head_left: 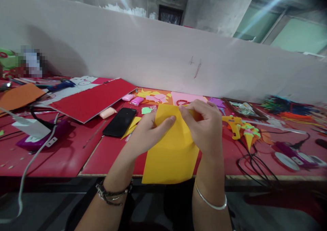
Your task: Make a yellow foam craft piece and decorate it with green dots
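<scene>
A sheet of yellow craft paper (171, 159) hangs in front of me, its lower end reaching past the table's front edge. My left hand (150, 132) grips its upper left side, thumb lying on the near face and the other fingers hidden behind. At the upper right, my right hand (204, 125) holds the same sheet with thumb and fingers bent together. The paper is creased between the two hands. Just beyond the right fingertips shows a red loop (182, 102), partly covered; I cannot tell whether the hand touches it.
A black phone (120, 122) lies left of the paper, near a large red board (95, 100). Farther right are a yellow glue gun (233, 125), ice-cream-cone crafts (248, 135) and black cables. Purple power strips (293, 153) sit at both sides. A white partition (143, 54) stands behind.
</scene>
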Action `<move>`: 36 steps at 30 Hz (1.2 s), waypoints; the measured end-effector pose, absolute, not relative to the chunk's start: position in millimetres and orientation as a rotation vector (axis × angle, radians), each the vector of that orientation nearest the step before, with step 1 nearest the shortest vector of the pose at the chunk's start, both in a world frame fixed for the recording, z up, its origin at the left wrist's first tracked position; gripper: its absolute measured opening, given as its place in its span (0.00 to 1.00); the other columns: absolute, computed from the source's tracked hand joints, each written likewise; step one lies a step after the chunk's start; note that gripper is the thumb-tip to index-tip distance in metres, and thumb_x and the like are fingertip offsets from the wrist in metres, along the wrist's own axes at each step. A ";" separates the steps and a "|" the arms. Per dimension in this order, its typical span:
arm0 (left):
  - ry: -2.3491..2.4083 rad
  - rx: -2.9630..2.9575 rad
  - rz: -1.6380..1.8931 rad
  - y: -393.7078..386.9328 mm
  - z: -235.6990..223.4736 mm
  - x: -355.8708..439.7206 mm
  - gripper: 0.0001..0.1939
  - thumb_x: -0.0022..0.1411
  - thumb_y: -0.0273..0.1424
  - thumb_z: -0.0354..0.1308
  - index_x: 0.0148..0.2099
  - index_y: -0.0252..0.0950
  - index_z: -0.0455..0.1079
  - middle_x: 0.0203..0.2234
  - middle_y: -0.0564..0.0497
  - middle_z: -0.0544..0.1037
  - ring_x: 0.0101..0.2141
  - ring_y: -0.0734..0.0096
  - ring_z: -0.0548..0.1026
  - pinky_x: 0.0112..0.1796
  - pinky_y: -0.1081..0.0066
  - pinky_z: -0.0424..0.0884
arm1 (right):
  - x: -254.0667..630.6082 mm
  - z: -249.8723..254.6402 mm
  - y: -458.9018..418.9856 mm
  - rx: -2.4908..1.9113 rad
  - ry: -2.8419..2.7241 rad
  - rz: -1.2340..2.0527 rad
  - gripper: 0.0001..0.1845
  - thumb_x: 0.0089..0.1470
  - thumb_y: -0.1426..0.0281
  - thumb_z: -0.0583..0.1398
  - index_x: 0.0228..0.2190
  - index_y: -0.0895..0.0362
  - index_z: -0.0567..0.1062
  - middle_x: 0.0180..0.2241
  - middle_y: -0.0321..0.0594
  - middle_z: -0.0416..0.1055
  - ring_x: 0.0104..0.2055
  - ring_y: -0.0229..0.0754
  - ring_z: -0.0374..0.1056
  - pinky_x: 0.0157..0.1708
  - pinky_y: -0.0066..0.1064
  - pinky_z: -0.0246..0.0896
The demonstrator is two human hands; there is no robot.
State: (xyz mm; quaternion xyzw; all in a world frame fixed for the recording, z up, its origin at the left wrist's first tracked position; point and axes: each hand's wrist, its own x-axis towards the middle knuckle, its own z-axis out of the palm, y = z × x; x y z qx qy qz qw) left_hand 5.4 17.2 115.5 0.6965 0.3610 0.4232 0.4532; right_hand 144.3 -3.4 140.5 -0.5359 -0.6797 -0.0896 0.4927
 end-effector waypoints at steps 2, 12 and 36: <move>0.884 1.708 1.041 17.0 115.6 5.0 0.15 0.56 0.41 0.50 0.30 0.33 0.65 0.19 0.56 0.63 0.19 0.83 0.60 0.18 0.82 0.57 | 143.8 140.5 -3.9 -1.305 -1.651 -0.223 0.17 0.50 0.66 0.55 0.15 0.57 0.59 0.17 0.28 0.58 0.22 0.32 0.55 0.40 0.34 0.48; 0.872 1.685 1.029 17.9 114.7 5.9 0.15 0.56 0.41 0.49 0.31 0.34 0.65 0.20 0.55 0.66 0.19 0.81 0.63 0.19 0.80 0.60 | 143.6 140.1 -6.6 -1.305 -1.680 -0.230 0.15 0.50 0.67 0.54 0.16 0.56 0.59 0.18 0.28 0.60 0.23 0.32 0.57 0.45 0.37 0.45; 0.819 1.648 1.009 15.9 117.6 7.3 0.16 0.56 0.41 0.50 0.25 0.34 0.60 0.16 0.57 0.59 0.16 0.84 0.56 0.15 0.82 0.52 | 145.6 139.2 -5.7 -1.259 -1.651 -0.184 0.16 0.51 0.68 0.53 0.15 0.57 0.59 0.17 0.29 0.57 0.22 0.32 0.54 0.33 0.30 0.50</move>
